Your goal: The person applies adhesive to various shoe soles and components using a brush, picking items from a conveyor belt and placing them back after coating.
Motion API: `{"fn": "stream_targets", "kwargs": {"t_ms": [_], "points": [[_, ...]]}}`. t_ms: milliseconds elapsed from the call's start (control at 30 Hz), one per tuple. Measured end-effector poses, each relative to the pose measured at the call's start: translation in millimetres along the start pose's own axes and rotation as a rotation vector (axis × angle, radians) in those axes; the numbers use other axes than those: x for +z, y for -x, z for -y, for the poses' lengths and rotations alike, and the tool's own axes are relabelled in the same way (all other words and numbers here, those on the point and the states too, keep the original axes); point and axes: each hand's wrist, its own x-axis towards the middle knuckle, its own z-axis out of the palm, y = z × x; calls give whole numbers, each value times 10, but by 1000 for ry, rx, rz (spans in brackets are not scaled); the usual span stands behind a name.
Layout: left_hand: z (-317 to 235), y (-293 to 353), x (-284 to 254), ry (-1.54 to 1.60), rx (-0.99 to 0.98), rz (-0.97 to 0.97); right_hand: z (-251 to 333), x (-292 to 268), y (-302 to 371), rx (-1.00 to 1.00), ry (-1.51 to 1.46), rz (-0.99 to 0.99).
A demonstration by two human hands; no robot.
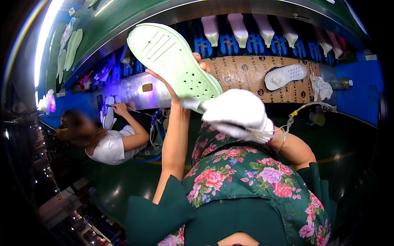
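My left hand (pixel 174 95) is closed on a pale green shoe sole (pixel 174 57), thumb on one edge and fingertips on the other. The sole stands tilted, its patterned face toward me, with grooves at the upper end and small holes lower down. At its lower end is my right hand (pixel 238 110) in a white knit glove, wrapped round a brush (pixel 192 104) whose tip is smeared by motion. Whether the bristles touch the sole I cannot tell. From the glove, a thin clear tube (pixel 283 133) runs along my right wrist.
Cardboard (pixel 246 82) covers the bench, bearing a white sole (pixel 286 76), crumpled tissue (pixel 321 87) and a clear bottle (pixel 341 83). Behind, several pale pink soles (pixel 237 28) rest on blue racks (pixel 230 47). A co-worker (pixel 119 143) handles another sole at the left.
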Motion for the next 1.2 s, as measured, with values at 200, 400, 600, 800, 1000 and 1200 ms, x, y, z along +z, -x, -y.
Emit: {"fn": "stream_targets", "kwargs": {"t_ms": [200,400,600,800,1000,1200], "points": [[-111,-160,-178,-103,-23,34,2,85,37,-53,-12,66],[-235,-215,-64,-64,-105,119,-91,5,-82,25,156,10],[-298,-329,-68,-13,-202,227,-2,-8,-124,63,-163,144],[-348,-506,-116,-44,-403,315,-106,33,-71,-20,204,203],[-351,-549,-185,39,-542,266,-36,14,-103,71,-125,262],[-333,-653,77,-624,-562,12,-128,85,12,186,98,241]]}}
